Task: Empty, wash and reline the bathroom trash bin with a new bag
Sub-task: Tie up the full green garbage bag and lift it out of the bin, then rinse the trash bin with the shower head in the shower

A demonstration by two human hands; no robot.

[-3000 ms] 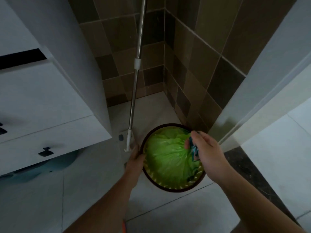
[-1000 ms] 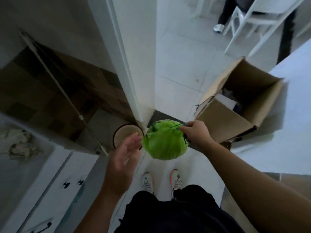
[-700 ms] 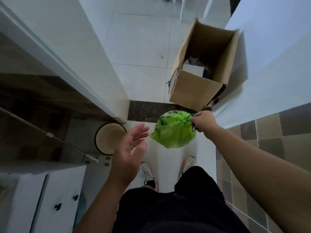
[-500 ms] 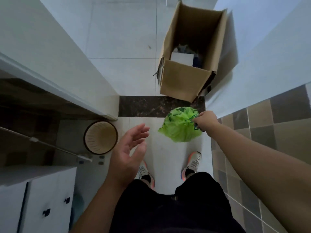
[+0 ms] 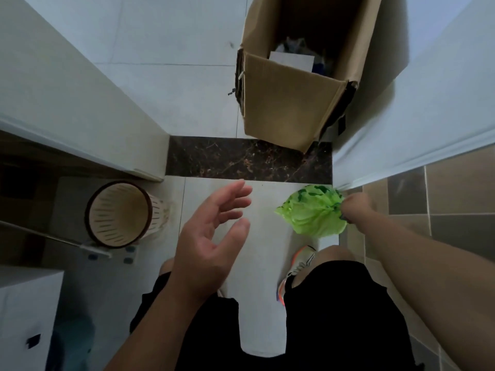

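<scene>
Head view, looking straight down at a doorway. No readable brand, label or writing anywhere in frame.

Right hand (image 5: 357, 206), mid right: fingers curled tight, pinching the gathered neck of the green trash bag (image 5: 313, 211). Bag hangs off the floor beside the hand, bunched into a crumpled ball, bright translucent lime plastic, dark green patches near the top where it is gathered. It sits just below the dark marble threshold strip (image 5: 241, 159) and above the right shoe (image 5: 300, 266).

Left hand (image 5: 211, 231), centre: palm up, fingers loosely spread and slightly bent, thumb apart, holding nothing. Well apart from the bag.

Trash bin (image 5: 119, 214), mid left: round, standing on the pale floor tile, dark brown rim, cream slotted walls, inside bare with no liner. It sits near the corner of the white door frame (image 5: 80, 129). A metal mop pole (image 5: 53, 238) crosses just below it at a slant.

Cardboard box (image 5: 292, 100), upper centre-right: open top, standing beyond the threshold on light grey tile, a white sheet and dark items inside, too dim to identify.

White cabinet (image 5: 24, 317), lower left, with a small dark handle. Brown wall tiles (image 5: 442, 199) at right edge. Black shorts (image 5: 342, 317) fill the bottom centre.
</scene>
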